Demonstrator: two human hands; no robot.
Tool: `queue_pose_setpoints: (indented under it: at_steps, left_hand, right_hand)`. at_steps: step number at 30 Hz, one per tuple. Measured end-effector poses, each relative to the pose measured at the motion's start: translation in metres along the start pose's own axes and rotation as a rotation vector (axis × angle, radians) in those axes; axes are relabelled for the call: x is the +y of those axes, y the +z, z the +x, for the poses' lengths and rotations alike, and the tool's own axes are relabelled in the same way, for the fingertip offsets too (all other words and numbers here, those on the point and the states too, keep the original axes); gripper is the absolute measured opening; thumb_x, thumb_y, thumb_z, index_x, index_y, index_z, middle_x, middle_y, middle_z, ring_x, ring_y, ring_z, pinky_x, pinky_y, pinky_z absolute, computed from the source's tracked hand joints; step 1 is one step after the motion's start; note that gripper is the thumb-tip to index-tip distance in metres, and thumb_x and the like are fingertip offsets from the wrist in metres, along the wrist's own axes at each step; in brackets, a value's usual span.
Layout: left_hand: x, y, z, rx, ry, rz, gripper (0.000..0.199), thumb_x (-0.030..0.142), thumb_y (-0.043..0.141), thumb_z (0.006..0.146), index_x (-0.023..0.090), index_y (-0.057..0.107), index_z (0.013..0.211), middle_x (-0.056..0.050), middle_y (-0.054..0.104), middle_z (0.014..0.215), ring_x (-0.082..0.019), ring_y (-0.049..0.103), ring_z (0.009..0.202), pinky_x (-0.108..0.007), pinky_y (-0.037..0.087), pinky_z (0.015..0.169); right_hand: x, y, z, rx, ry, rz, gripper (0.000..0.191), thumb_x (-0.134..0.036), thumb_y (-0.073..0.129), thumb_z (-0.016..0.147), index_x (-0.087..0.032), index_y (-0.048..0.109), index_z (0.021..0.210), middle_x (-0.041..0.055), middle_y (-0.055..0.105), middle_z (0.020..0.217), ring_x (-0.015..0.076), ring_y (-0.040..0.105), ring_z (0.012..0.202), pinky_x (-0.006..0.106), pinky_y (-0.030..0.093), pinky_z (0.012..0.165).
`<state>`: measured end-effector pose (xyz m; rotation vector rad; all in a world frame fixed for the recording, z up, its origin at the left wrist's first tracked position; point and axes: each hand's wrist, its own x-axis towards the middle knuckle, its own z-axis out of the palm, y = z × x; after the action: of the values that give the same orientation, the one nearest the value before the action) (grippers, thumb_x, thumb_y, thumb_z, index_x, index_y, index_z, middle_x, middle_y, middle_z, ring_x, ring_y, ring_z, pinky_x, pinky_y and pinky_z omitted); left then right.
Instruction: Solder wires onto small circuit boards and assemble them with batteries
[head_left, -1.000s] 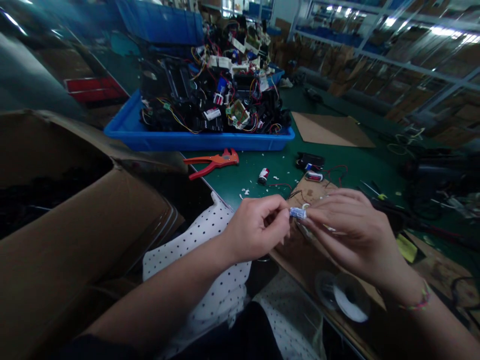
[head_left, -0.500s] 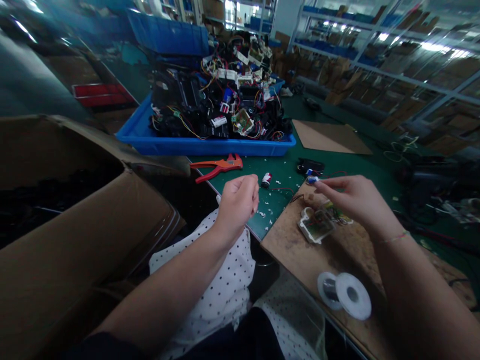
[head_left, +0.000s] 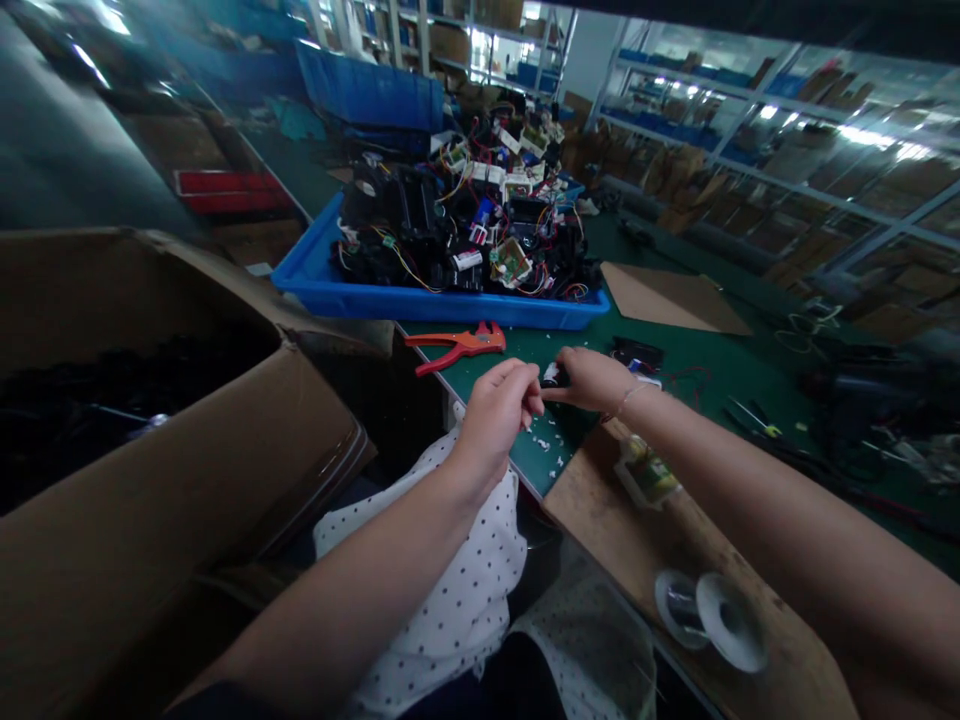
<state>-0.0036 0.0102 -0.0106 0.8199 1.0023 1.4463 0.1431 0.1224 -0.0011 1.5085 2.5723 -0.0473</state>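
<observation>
My left hand point(head_left: 501, 408) is closed over the table's front edge, fingers curled together. What it holds, if anything, is hidden. My right hand point(head_left: 592, 380) reaches across to it, thumb and fingers around a small dark cylinder with a white label point(head_left: 551, 375). The two hands nearly touch. Behind the right wrist lies a small blue-and-white part point(head_left: 645, 378), partly covered, near a black casing point(head_left: 637, 354). Under the right forearm, a circuit board in a pale housing point(head_left: 646, 474) rests on a brown board point(head_left: 600, 500).
Orange-red wire strippers point(head_left: 459, 346) lie at the table edge. Behind them stands a blue tray point(head_left: 450, 305) heaped with wired parts. An open cardboard box point(head_left: 285, 440) is at left. A solder spool point(head_left: 709, 615) sits on the brown board; white scraps point(head_left: 547, 440) dot the green tabletop.
My right hand has let go of the blue-and-white part and moved left to the labelled cylinder. My left hand stays closed. The view has shifted slightly.
</observation>
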Motion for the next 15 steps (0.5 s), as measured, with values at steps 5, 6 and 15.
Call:
queue_pose_setpoints:
  at_steps: [5, 6, 15]
  left_hand:
    - [-0.002, -0.002, 0.002, -0.041, -0.069, 0.053, 0.048, 0.043, 0.062, 0.090, 0.018, 0.044, 0.053, 0.006, 0.040, 0.043, -0.006, 0.035, 0.040, -0.021, 0.026, 0.045]
    - [-0.003, -0.002, 0.003, -0.025, -0.071, 0.054, 0.044, 0.042, 0.066, 0.088, 0.018, 0.046, 0.057, 0.006, 0.041, 0.046, -0.006, 0.035, 0.042, -0.020, 0.026, 0.046]
    - [0.001, 0.009, -0.004, -0.125, -0.017, 0.068, 0.027, 0.034, 0.066, 0.090, 0.022, 0.061, 0.113, 0.002, 0.061, 0.086, -0.006, 0.052, 0.058, -0.017, 0.032, 0.045]
  right_hand:
    - [0.026, -0.022, -0.014, 0.020, -0.042, 0.155, 0.050, -0.061, 0.065, 0.085, -0.018, 0.067, 0.110, 0.0118, 0.074, 0.106, 0.0241, 0.070, 0.095, 0.033, 0.053, 0.083]
    - [0.031, -0.031, -0.024, 0.036, -0.049, 0.204, 0.048, -0.060, 0.060, 0.089, -0.018, 0.066, 0.113, 0.0107, 0.074, 0.107, 0.0226, 0.070, 0.095, 0.033, 0.054, 0.084]
    - [0.027, -0.055, -0.133, 0.163, -0.164, 0.834, 0.052, -0.045, 0.054, 0.098, -0.032, 0.048, 0.149, 0.0041, 0.063, 0.139, 0.0185, 0.068, 0.111, 0.030, 0.059, 0.090]
